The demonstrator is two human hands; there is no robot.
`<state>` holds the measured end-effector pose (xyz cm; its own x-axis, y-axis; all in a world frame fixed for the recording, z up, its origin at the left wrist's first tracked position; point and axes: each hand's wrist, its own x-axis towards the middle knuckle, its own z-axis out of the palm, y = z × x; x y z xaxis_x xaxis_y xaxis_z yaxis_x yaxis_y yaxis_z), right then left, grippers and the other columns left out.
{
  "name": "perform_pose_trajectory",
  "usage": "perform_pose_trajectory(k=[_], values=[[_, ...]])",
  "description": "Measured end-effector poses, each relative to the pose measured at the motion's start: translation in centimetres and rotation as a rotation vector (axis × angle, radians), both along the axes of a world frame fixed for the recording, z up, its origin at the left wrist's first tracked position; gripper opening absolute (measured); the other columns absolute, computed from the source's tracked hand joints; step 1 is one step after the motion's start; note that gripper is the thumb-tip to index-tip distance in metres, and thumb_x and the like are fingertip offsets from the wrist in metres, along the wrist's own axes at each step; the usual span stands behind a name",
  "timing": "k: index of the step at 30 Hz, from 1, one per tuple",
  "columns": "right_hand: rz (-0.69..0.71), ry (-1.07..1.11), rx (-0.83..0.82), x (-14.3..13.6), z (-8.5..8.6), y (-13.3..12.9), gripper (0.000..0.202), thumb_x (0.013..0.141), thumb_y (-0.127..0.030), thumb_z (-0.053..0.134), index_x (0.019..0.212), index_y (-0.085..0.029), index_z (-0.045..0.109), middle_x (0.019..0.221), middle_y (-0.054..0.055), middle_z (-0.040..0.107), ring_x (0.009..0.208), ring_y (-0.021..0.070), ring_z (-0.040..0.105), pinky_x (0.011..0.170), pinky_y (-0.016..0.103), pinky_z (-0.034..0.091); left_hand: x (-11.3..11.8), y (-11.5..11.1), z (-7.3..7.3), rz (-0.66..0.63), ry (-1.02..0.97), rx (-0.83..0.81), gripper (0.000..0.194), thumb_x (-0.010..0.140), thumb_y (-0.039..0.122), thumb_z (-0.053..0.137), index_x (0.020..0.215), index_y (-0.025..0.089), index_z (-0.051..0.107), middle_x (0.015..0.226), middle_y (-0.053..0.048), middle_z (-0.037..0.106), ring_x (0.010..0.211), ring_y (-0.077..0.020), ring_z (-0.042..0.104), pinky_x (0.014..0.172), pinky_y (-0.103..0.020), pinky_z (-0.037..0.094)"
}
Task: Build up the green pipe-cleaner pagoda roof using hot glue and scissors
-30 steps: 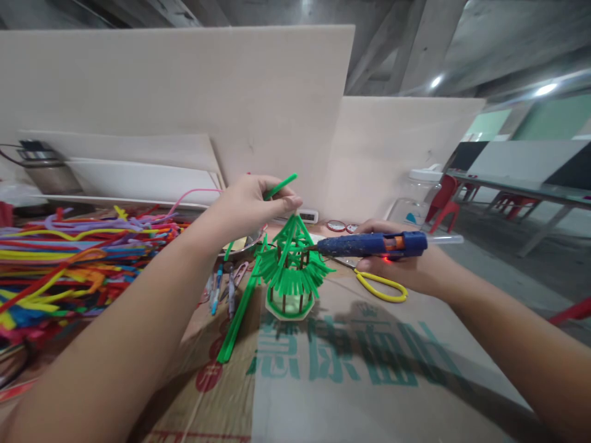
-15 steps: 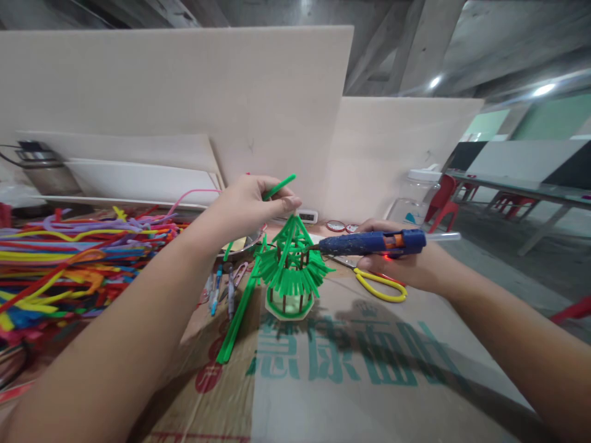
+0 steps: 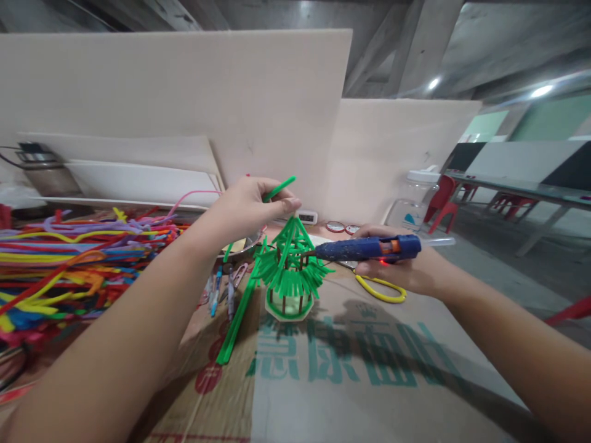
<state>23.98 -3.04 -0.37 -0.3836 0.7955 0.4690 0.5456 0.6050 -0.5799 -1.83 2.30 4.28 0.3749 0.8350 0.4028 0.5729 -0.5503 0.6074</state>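
A small green pavilion model (image 3: 292,280), with fringed tiers, brown posts and a pale octagonal base, stands upright on the cardboard. At its pointed top, my left hand (image 3: 263,200) is closed in a pinch, with a green pipe cleaner (image 3: 282,186) sticking up between the fingers. Whether the fingertips also grip the peak, I cannot tell. My right hand (image 3: 392,264) is wrapped round a blue glue gun (image 3: 364,248), its handle hidden by the hand. The nozzle reaches the model's upper posts from the right. From the gun's rear juts a clear glue stick (image 3: 441,242).
Left of the model lie a bundle of green pipe cleaners (image 3: 237,323), some pens (image 3: 216,291) and a colourful pipe-cleaner heap (image 3: 78,264). Yellow-handled scissors (image 3: 381,289) rest below my right hand. A clear bottle (image 3: 410,200) stands behind; white boards (image 3: 277,117) rise at the back.
The glue gun has shifted slightly left and down, its nozzle further in at the model's upper posts. My left hand and the model stay almost still.
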Motion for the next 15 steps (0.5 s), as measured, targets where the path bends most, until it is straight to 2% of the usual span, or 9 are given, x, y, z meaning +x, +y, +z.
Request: perform_pose_trajectory(k=[10,15], values=[[0.035,0.064,-0.035,-0.19,0.43,0.01,0.025,0.072,-0.039,0.074,0.085,-0.024,0.060,0.071,0.000,0.062,0.058,0.0147,0.055,0.049,0.025,0.040,0.04,-0.16,0.10,0.017,0.013,0.002,0.028,0.079,0.047,0.064,0.080,0.019,0.069,0.069,-0.003,0.064,0.062,-0.0156,0.056,0.054,-0.025,0.040],[0.049,0.043,-0.049,0.45,-0.13,0.50,0.029,0.073,-0.042,0.075,0.088,-0.022,0.061,0.075,0.000,0.064,0.063,0.0161,0.059,0.052,0.026,0.044,-0.04,0.00,0.00,0.019,0.016,0.000,0.029,0.079,0.048,0.064,0.081,0.020,0.069,0.068,-0.003,0.063,0.061,-0.0161,0.057,0.054,-0.025,0.041]])
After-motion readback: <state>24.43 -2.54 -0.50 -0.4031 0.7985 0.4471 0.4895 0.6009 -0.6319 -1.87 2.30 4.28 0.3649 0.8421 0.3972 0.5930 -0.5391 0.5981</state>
